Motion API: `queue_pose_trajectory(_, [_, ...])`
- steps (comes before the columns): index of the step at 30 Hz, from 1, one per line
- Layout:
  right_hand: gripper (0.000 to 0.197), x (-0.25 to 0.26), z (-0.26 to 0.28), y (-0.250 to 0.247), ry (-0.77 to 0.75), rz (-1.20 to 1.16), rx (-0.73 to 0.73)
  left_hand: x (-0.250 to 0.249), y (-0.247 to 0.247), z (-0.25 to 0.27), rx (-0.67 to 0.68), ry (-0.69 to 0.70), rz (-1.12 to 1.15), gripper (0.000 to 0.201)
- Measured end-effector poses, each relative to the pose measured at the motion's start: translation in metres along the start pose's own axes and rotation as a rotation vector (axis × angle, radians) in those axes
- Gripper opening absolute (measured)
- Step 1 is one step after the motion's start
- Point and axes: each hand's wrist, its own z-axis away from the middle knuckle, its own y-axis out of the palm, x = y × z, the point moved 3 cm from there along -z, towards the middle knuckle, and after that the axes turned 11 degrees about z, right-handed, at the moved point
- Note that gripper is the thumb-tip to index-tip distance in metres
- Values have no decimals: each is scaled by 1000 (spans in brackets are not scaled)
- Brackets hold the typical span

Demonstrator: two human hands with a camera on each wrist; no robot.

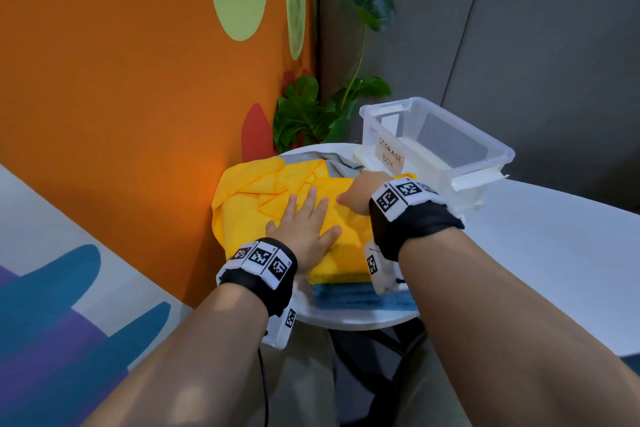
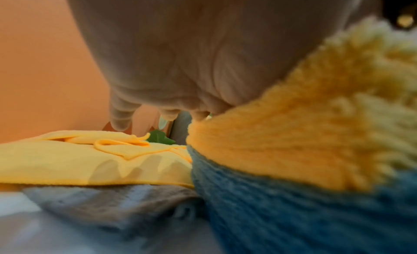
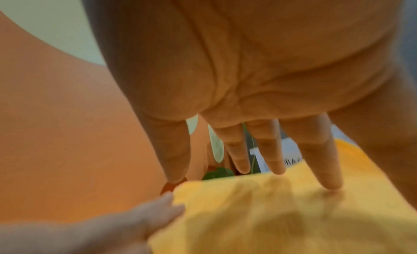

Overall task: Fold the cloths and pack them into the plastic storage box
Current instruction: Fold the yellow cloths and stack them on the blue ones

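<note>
Head view: left hand (image 1: pixel 306 225) and right hand (image 1: pixel 363 192) press flat on yellow cloth (image 1: pixel 346 253).

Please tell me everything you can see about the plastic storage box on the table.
The plastic storage box is clear and rectangular, with a thick rim, rounded corners and a white clip at its near end. It has no lid and looks empty. A beige label reading STORAGE BOX is on its left wall. It stands upright on the white table, beyond the right hand. No hand touches it.
</note>
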Motion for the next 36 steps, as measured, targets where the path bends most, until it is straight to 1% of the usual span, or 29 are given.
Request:
queue_pose_trajectory(1, [55, 3, -7, 9, 21, 27, 50, 6, -3, 0, -4, -15, 5, 67])
queue_pose_trajectory(2, [73, 7, -14, 17, 52, 90, 85, 13, -7, -1, -11, -37, 14, 67])
queue_pose_trajectory(3, [92, 10, -22, 25, 83, 156, 94, 21, -11, -2, -23, -67, 27, 67])
queue_pose_trajectory(4, [105, 12, -27, 30, 91, 183, 90, 30, -15, -3, -40, -104, 43, 67])
queue_pose_trajectory(5, [111, 14, -36, 35, 85, 193, 93, 38, -18, -5, -57, -141, 58, 67])
queue_pose_trajectory(7, [114, 14, -52, 45, 44, 200, 117, 53, -23, -9, -71, -200, 54, 65])
queue_pose_trajectory(9, [118, 14, -48, 42, 51, 230, 151, 62, -26, -14, -55, -221, 15, 62])
queue_pose_trajectory(10, [113, 15, -39, 36, 53, 237, 161, 64, -27, -16, -45, -225, 7, 62])
queue_pose_trajectory(12, [86, 13, -33, 31, 4, 238, 158, 68, -27, -21, -27, -239, 20, 62])
queue_pose_trajectory(13, [76, 12, -32, 30, -13, 227, 166, 69, -26, -24, -24, -245, 21, 63])
queue_pose_trajectory(15, [69, 9, -31, 30, -33, 209, 177, 70, -26, -29, -49, -251, -8, 60])
queue_pose_trajectory(17, [74, 10, -36, 34, -43, 214, 170, 71, -29, -37, -99, -234, -64, 51])
queue_pose_trajectory(19, [83, 12, -42, 38, -17, 236, 182, 71, -33, -44, -111, -226, -101, 40])
queue_pose_trajectory(21, [86, 14, -43, 40, -26, 258, 182, 72, -35, -49, -107, -223, -90, 40])
queue_pose_trajectory(23, [82, 13, -46, 41, -46, 244, 178, 74, -37, -53, -122, -217, -101, 37])
queue_pose_trajectory(25, [75, 11, -46, 42, -49, 217, 194, 75, -38, -55, -137, -219, -139, 35])
queue_pose_trajectory(27, [66, 9, -46, 40, -51, 174, 204, 77, -41, -54, -172, -219, -110, 30])
queue_pose_trajectory(29, [65, 8, -44, 41, -44, 183, 211, 75, -49, -49, -246, -205, -28, 25])
queue_pose_trajectory(31, [66, 10, -48, 46, -60, 173, 203, 69, -62, -42, -333, -182, 20, 28])
queue_pose_trajectory(32, [72, 10, -51, 48, -53, 180, 192, 65, -70, -38, -384, -162, 42, 29])
queue_pose_trajectory(34, [90, 8, -56, 50, 8, 194, 170, 56, -87, -30, -500, -112, 107, 25])
queue_pose_trajectory(35, [93, 8, -56, 50, 19, 170, 164, 52, -96, -25, -556, -83, 146, 21])
queue_pose_trajectory(36, [91, 7, -57, 51, 11, 146, 165, 49, -104, -21, -605, -52, 189, 18])
